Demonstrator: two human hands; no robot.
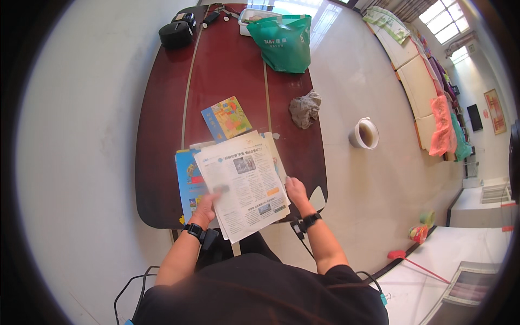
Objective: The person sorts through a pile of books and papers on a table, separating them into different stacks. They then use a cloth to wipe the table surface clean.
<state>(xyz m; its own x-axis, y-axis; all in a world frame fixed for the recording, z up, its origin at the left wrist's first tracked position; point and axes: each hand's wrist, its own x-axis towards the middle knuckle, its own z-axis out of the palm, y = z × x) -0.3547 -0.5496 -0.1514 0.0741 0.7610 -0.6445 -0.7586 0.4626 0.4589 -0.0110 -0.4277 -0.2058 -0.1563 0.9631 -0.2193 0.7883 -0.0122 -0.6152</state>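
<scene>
A stack of printed newspaper sheets (pixel 248 187) with small photos lies tilted between my hands, its lower edge overhanging the near table edge. My left hand (pixel 205 209), slightly blurred, grips the sheets' left side. On the opposite side, my right hand (pixel 296 190) holds the right edge of the stack, its fingers partly hidden below. A blue printed booklet (pixel 187 178) shows from under the papers at the left. Just beyond the stack, a small book with a colourful cover (pixel 226 118) rests on the dark red table (pixel 227 69).
A crumpled grey cloth (pixel 305 109) sits by the table's right edge. Farther back are a green bag (pixel 282 44), a white plastic box (pixel 245 25) and a black case (pixel 176 34). On the floor to the right stands a bucket of brown liquid (pixel 355 136).
</scene>
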